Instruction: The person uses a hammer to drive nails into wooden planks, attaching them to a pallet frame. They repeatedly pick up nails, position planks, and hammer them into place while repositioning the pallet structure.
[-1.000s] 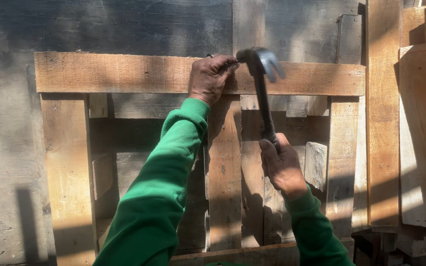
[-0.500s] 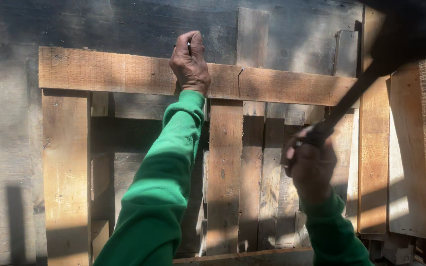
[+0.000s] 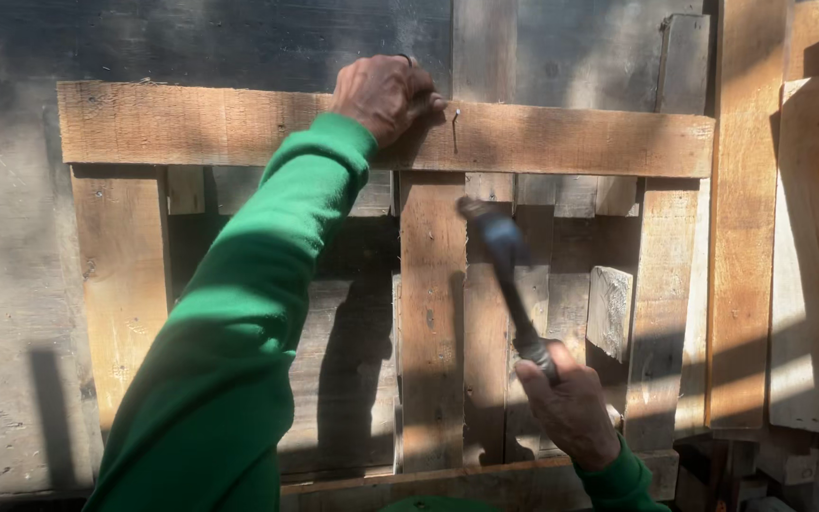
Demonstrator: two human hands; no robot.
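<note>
A wooden pallet frame stands upright against a dark wall, with a horizontal top plank (image 3: 571, 140) and several vertical slats. My left hand (image 3: 386, 95), in a green sleeve, rests on the top plank and pinches a thin nail (image 3: 455, 126) that sticks out of the plank's face. My right hand (image 3: 571, 408) grips the handle of a dark hammer (image 3: 504, 265) lower down. The hammer head points up and left, a little below the nail, in front of the middle slat.
More loose planks (image 3: 812, 256) lean upright on the right. A small wooden block (image 3: 610, 311) sits between slats near the hammer. Scrap wood pieces (image 3: 789, 469) lie at the lower right. A grey board wall (image 3: 11, 284) is on the left.
The hammer was near the plank's top, swung away to the right, and is now back in front of the middle slat below the nail. My left hand stays at the nail.
</note>
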